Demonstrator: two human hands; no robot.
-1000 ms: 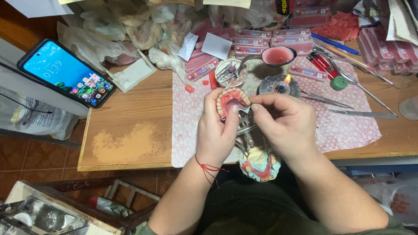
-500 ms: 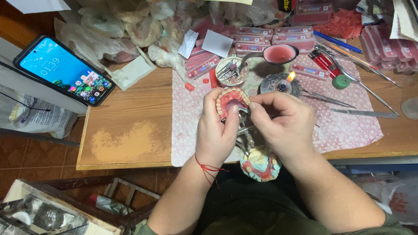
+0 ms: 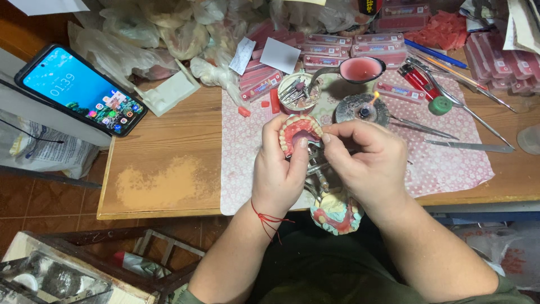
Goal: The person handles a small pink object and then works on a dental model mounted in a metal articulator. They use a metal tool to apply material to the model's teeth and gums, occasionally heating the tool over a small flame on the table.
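Pink wax denture [image 3: 300,132]: one, gripped by left hand [image 3: 279,171]; right hand [image 3: 368,163] pinched at it.

Right hand [image 3: 365,163] edged slightly closer over the wax denture [image 3: 300,133], left hand [image 3: 281,171] grip tilted a touch, camera view shifted marginally

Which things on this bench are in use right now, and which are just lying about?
In use: denture model held in the left hand; right hand pinching at its edge; metal hinged frame under it; lit burner.

Lying about: phone, lighter, blue pen, plastic bags.
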